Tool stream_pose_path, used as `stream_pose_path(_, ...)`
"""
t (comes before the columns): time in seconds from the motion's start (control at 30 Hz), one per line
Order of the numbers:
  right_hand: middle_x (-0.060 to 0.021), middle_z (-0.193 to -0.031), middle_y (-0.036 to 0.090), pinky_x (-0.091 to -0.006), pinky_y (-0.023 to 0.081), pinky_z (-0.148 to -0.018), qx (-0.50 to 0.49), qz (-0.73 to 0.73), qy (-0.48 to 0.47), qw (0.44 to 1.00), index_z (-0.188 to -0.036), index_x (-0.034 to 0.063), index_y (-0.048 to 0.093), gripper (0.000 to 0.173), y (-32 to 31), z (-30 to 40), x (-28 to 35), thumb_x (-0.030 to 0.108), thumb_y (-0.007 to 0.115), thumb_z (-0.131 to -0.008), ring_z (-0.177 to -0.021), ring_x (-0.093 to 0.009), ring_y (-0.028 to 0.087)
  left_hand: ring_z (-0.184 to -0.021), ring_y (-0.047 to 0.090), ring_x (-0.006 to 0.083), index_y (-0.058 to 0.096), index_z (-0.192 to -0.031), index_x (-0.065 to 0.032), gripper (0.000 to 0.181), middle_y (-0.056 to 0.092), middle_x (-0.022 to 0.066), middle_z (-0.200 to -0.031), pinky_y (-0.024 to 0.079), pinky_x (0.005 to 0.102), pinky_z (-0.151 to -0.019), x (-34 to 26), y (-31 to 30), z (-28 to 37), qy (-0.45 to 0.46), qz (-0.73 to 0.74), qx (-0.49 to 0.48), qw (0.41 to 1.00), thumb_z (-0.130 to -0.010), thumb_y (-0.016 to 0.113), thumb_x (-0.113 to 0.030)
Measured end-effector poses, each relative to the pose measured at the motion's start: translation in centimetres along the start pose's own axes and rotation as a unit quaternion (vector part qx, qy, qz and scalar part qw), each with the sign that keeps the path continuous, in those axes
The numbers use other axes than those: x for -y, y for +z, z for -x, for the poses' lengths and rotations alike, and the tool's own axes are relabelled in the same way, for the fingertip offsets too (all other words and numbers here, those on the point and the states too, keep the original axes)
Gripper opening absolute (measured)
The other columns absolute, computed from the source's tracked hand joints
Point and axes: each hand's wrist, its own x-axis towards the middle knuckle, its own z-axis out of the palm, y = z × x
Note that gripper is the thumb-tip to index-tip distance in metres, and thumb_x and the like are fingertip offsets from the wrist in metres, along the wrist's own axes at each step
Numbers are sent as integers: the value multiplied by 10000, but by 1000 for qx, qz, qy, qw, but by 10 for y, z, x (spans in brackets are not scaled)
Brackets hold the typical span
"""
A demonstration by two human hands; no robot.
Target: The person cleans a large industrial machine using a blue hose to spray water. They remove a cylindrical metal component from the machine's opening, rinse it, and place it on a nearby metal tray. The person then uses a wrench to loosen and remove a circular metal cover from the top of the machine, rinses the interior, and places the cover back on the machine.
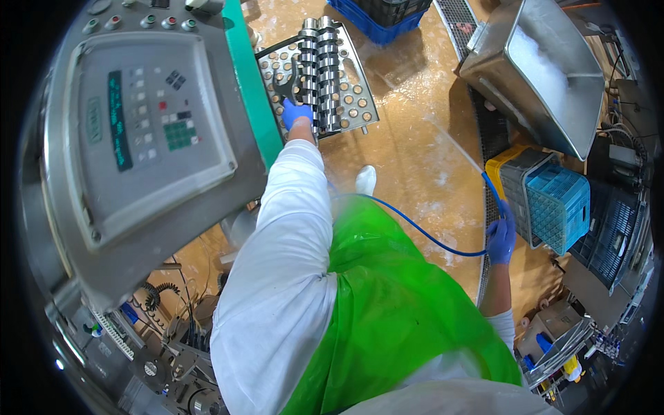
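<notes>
My left hand (297,115), in a blue glove, reaches forward and grips a dark curved part (286,83) beside two rows of shiny metal rollers (328,78). These rollers lie on a perforated metal plate (359,98) with round holes. Out to the right, my right hand (501,238), also gloved in blue, holds a blue hose (489,182) near its end. A pale jet of water (456,140) leaves the hose towards the floor. The rest of the hose (415,224) curves back past my green apron (410,301). My left fingertips are partly hidden.
A machine control panel (145,140) with buttons and a lit display stands close on the left. Wet tan floor (410,140) bears a drain grate (487,119). At right are a steel tub (487,88) holding white foam and stacked plastic crates (557,205). A blue crate (381,31) stands ahead.
</notes>
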Motion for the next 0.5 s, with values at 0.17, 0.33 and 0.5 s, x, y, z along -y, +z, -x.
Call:
stream_pose_path(0.17, -14, -674, 514, -188, 358, -531, 10, -6, 40, 999, -1382, -38, 449, 432, 1, -10, 14, 86, 361, -977, -562, -64, 431, -1078, 608, 398, 417, -1397, -103, 601, 590, 235, -1214, 506, 457, -912, 6, 17, -52, -45, -42, -24, 998, -846, 635, -198)
stream_pose_path(0.33, -2, -650, 505, -186, 346, -520, 27, 41, 29, 998, -1384, -40, 447, 442, 19, -20, 59, 85, 376, -966, -536, -58, 414, -1159, 547, 397, 438, -1382, -77, 598, 528, 245, -1298, 441, 456, -1001, 14, 15, -61, -28, -12, -50, 998, -826, 636, -172)
stream_pose_path(0.5, -20, -661, 526, -227, 393, -534, 147, 99, -87, 980, -1387, -14, 462, 455, 73, -22, 133, 78, 415, -943, -554, -77, 462, -1059, 590, 375, 558, -1260, -16, 484, 613, 227, -1169, 456, 446, -942, -16, 4, -29, 114, 58, -125, 984, -875, 581, -310)
